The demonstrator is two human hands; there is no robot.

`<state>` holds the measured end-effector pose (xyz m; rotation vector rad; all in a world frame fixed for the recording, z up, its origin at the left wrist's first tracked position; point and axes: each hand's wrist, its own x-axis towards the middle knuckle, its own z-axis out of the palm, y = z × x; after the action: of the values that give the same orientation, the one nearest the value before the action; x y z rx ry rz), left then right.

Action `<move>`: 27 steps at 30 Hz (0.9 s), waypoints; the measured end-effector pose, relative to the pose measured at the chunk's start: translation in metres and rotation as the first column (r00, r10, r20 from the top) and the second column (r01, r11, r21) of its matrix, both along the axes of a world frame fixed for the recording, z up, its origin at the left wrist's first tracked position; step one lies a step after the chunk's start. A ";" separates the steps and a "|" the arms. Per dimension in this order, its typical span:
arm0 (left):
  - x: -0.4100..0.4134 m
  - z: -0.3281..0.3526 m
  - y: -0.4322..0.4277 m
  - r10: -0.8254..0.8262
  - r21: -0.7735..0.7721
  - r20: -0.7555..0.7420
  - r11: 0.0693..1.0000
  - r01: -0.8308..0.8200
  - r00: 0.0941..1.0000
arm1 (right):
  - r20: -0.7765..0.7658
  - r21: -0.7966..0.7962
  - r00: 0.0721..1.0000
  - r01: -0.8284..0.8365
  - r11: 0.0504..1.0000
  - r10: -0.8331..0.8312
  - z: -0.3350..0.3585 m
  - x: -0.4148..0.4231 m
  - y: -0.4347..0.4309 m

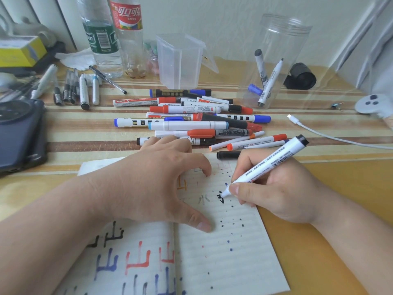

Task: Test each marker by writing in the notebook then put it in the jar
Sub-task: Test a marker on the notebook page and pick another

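My right hand [274,192] grips a white marker [265,165] with a black end, its tip touching the right page of the open notebook [229,248] beside a fresh black mark. My left hand [157,179] lies spread on the notebook with fingers apart, pressing the pages flat. A black cap [227,155] lies just above the page. A pile of markers [200,120] with red, blue and black caps sits beyond the notebook. The clear jar [278,60] stands at the back right with three markers inside.
A square clear container [180,60] and two plastic bottles [112,35] stand at the back. Pens and markers [76,90] lie at the left beside a dark phone [19,133]. A white cable [323,133], a controller [374,103] and a black roll [302,76] lie at right.
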<state>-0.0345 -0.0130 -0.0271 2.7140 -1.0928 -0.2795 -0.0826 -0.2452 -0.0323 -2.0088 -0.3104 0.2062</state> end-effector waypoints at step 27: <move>-0.003 0.001 0.001 -0.044 -0.147 0.030 0.988 0.048 0.999 | -0.015 0.088 0.990 0.140 0.986 -0.139 -0.001 0.007 -0.004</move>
<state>-0.0375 -0.0119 -0.0265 2.5724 -1.1372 -0.1628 -0.0755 -0.2492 -0.0337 -1.9325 -0.1687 0.1113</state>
